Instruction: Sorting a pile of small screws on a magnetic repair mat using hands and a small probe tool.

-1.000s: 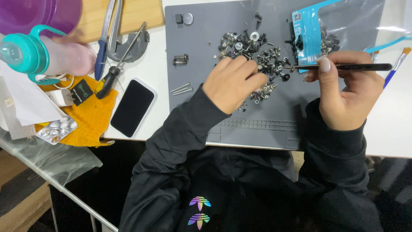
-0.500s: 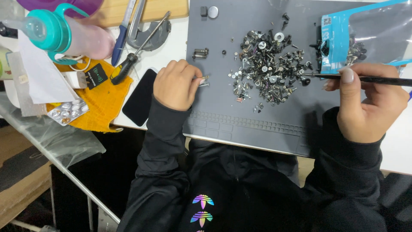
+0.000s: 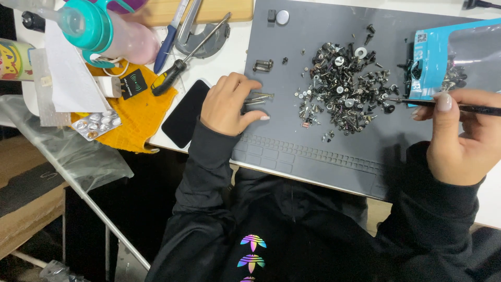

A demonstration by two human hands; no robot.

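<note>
The person sat over a grey work mat (image 3: 313, 156) laid on a white table (image 3: 229, 57). Their left hand (image 3: 227, 104) rested at the mat's left edge, fingers curled in and pinching a few long screws (image 3: 259, 97) against the mat, thumb stretched out flat beneath them. A second small cluster of screws (image 3: 263, 65) lay just above that hand, untouched.

The right hand (image 3: 462, 138) hovered over the mat's right side, thumb and fingers closed on a thin black tweezer-like tool (image 3: 443, 105) held nearly level, its tip pointing left at the edge of a heap of mixed screws and washers (image 3: 342, 86) in the middle of the mat. I could not tell whether the tip had anything in it. Just behind the tool lay a blue-edged clear plastic bag (image 3: 449, 57) with more small hardware inside.

Left of the mat, close by the left hand, a black phone (image 3: 185, 114) lay face down. Beyond it a black-handled screwdriver (image 3: 182, 60) lay across the table beside an orange cloth (image 3: 138, 112), which carried a blister pack of pills (image 3: 96, 124). A pink bottle with a teal cap (image 3: 112, 31) lay on its side at the far left.
</note>
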